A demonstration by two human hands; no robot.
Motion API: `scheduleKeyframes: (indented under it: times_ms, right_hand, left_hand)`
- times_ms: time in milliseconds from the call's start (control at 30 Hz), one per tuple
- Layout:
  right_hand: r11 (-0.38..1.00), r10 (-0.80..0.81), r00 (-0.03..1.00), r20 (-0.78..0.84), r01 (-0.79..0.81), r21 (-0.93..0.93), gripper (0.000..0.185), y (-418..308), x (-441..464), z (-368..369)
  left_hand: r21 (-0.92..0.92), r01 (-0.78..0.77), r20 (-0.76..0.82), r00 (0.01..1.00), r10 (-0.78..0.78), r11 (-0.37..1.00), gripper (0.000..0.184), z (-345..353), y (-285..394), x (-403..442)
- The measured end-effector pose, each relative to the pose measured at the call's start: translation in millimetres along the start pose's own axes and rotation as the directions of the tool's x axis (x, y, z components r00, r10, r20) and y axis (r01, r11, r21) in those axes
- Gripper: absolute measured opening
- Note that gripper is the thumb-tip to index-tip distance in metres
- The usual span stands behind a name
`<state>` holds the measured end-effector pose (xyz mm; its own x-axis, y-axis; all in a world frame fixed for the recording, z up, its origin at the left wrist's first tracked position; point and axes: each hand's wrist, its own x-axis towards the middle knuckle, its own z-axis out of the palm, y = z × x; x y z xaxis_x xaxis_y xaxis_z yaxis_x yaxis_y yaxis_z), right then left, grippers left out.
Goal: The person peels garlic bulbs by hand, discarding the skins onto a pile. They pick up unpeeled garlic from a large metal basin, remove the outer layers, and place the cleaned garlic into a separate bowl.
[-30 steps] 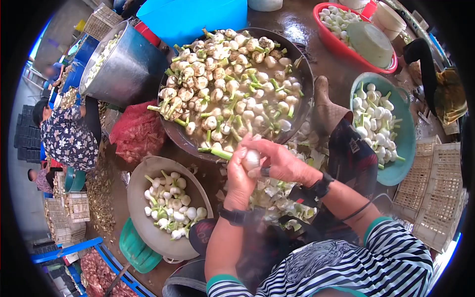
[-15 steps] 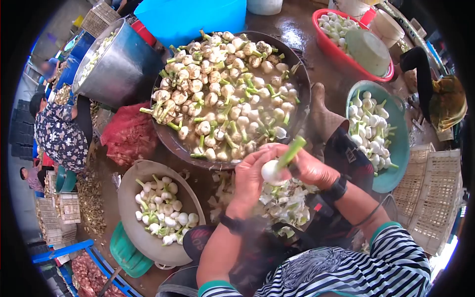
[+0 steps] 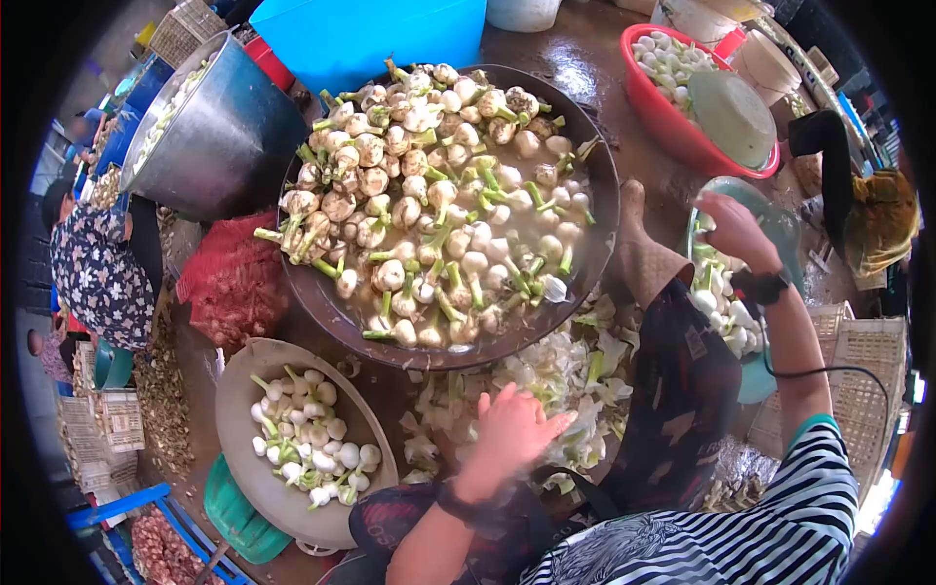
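Note:
My left hand (image 3: 509,434) hovers over a heap of white garlic skins (image 3: 575,366), fingers spread and nothing in them. At the right, my right hand (image 3: 736,232) reaches over the green basin (image 3: 756,385) of peeled white garlic bulbs (image 3: 717,297). Its fingers look apart and no bulb shows in them, though they are slightly blurred. In front of me stands a wide dark pan (image 3: 609,249) of murky water, piled with soil-stained garlic bulbs (image 3: 375,180) on short green stems. A grey basin (image 3: 234,409) at the left holds more peeled bulbs (image 3: 317,434).
Behind the pan sits a blue tub (image 3: 370,39); a metal pot (image 3: 219,132) and red mesh sack (image 3: 234,278) stand left. A red basin (image 3: 639,93) is at the back right, with wicker baskets (image 3: 863,390) nearer. A person in a floral top (image 3: 102,268) sits far left.
My right hand has moved from the middle to over the green basin. The garlic bulb seen at my hands no longer shows there. My left hand has lowered over the skins and spread its fingers.

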<state>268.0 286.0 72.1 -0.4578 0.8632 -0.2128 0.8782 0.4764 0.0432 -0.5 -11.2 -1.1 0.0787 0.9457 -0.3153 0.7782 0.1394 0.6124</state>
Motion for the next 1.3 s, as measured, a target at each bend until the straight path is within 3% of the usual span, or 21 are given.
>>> scheduleKeyframes:
  times_ms: [33, 100, 133, 233, 300, 367, 400, 467, 500, 567, 600, 700, 767, 800, 833, 933, 1000, 1033, 1167, 1200, 1300]
  right_hand:
    - [0.981, -0.088, 0.988, -0.129, 0.108, 0.159, 0.046, -6.6, 19.7, 17.4]
    - [0.899, -0.27, 0.957, -0.106, 0.29, 0.329, 0.049, -28.1, 86.1, 42.1]
    - [0.883, -0.235, 0.96, -0.152, 0.276, 0.379, 0.05, -48.3, 112.5, 54.4]
    - [0.869, -0.063, 0.971, -0.23, 0.167, 0.465, 0.057, -98.4, 173.3, 90.2]
    - [0.887, 0.019, 0.993, -0.12, 0.038, 0.46, 0.053, -114.2, 204.2, 112.2]
    - [0.938, 0.124, 0.991, -0.045, -0.103, 0.331, 0.039, -121.1, 213.4, 122.0]
    - [0.927, 0.072, 0.991, -0.117, -0.024, 0.373, 0.034, -125.7, 209.5, 119.8]
    - [0.893, -0.018, 0.964, -0.265, 0.135, 0.43, 0.024, -130.3, 194.1, 111.6]
    - [0.815, -0.046, 0.969, -0.244, 0.177, 0.551, 0.023, -134.6, 177.5, 95.5]
    - [0.61, -0.13, 0.97, -0.205, 0.241, 0.755, 0.021, -155.6, 129.3, 53.3]
    - [0.499, -0.2, 0.967, -0.161, 0.241, 0.832, 0.018, -165.4, 111.9, 47.0]
    - [0.297, -0.377, 0.921, -0.1, 0.223, 0.929, 0.015, -207.5, 49.0, 22.6]
    - [0.043, -0.453, 0.877, -0.161, 0.201, 0.979, 0.022, -230.0, 12.7, 23.2]
    - [-0.059, -0.36, 0.914, -0.186, 0.176, 0.983, 0.024, -241.9, -2.6, 23.6]
    - [-0.162, -0.259, 0.945, -0.201, 0.163, 0.973, 0.026, -254.0, -14.6, 23.5]
    - [-0.003, -0.119, 0.981, -0.152, 0.152, 0.988, 0.022, -269.9, -32.2, 38.2]
    - [0.004, -0.155, 0.963, -0.219, 0.223, 0.975, 0.024, -276.0, -49.1, 42.9]
    - [0.131, -0.164, 0.955, -0.246, 0.269, 0.954, 0.026, -277.2, -54.6, 36.7]
    - [-0.013, -0.21, 0.976, -0.051, 0.049, 0.999, 0.047, -267.6, -62.4, 33.5]
    - [0.17, -0.269, 0.955, -0.124, 0.174, 0.97, 0.031, -258.5, -64.0, 28.2]
    - [0.203, -0.271, 0.926, -0.262, 0.322, 0.925, 0.028, -251.6, -64.2, 37.8]
  left_hand:
    - [-0.076, 0.028, 0.044, 0.999, -0.025, 0.997, 0.03, -1.1, -2.5, 5.1]
    - [-0.219, 0.095, 0.132, 0.989, -0.067, 0.971, 0.028, -3.0, -7.8, 14.9]
    - [-0.257, 0.047, 0.071, 0.997, -0.03, 0.965, 0.021, -5.5, -5.8, 16.7]
    - [-0.259, -0.05, -0.227, 0.974, -0.01, 0.965, 0.033, 17.6, -13.8, 16.6]
    - [-0.41, 0.02, -0.038, 0.999, -0.039, 0.912, 0.046, 6.5, -18.1, 22.9]
    - [-0.626, 0.196, 0.138, 0.98, -0.141, 0.754, 0.044, 0.8, -17.8, 27.5]
    - [-0.818, 0.238, 0.164, 0.969, -0.183, 0.523, 0.044, 7.8, -24.1, 29.0]
    - [-0.942, 0.181, 0.099, 0.954, -0.282, 0.283, 0.048, 0.2, -24.2, 32.0]
    - [-0.979, 0.132, 0.074, 0.94, -0.333, 0.157, 0.051, -7.5, -23.0, 35.8]
    - [-0.952, -0.005, -0.143, 0.893, -0.428, 0.307, 0.065, -34.9, -9.2, 34.2]
    - [-0.964, -0.098, -0.197, 0.888, -0.415, 0.247, 0.082, -31.9, -11.8, 35.3]
    - [-0.92, -0.239, -0.369, 0.795, -0.481, 0.31, 0.082, -44.1, 3.1, 32.9]
    - [-0.897, -0.342, -0.436, 0.786, -0.437, 0.281, 0.076, -44.5, -3.2, 32.7]
    - [-0.88, -0.393, -0.473, 0.78, -0.41, 0.267, 0.073, -42.0, -7.7, 29.4]
    - [-0.843, -0.373, -0.522, 0.739, -0.425, 0.387, 0.07, -37.7, -12.5, 24.8]
    - [-0.682, -0.196, -0.642, 0.621, -0.449, 0.704, 0.064, -39.0, -10.2, 20.7]
    - [-0.391, -0.19, -0.822, 0.513, -0.249, 0.901, 0.063, -42.5, -4.9, 20.9]
    - [-0.224, -0.167, -0.882, 0.453, -0.127, 0.96, 0.062, -44.9, -3.2, 20.5]
    - [-0.463, -0.246, -0.763, 0.599, -0.242, 0.851, 0.057, -44.7, -4.3, 13.1]
    - [-0.569, -0.295, -0.71, 0.647, -0.278, 0.767, 0.056, -42.8, -5.6, 12.4]
    - [-0.839, -0.36, -0.505, 0.793, -0.34, 0.407, 0.054, -45.4, -9.0, 7.5]
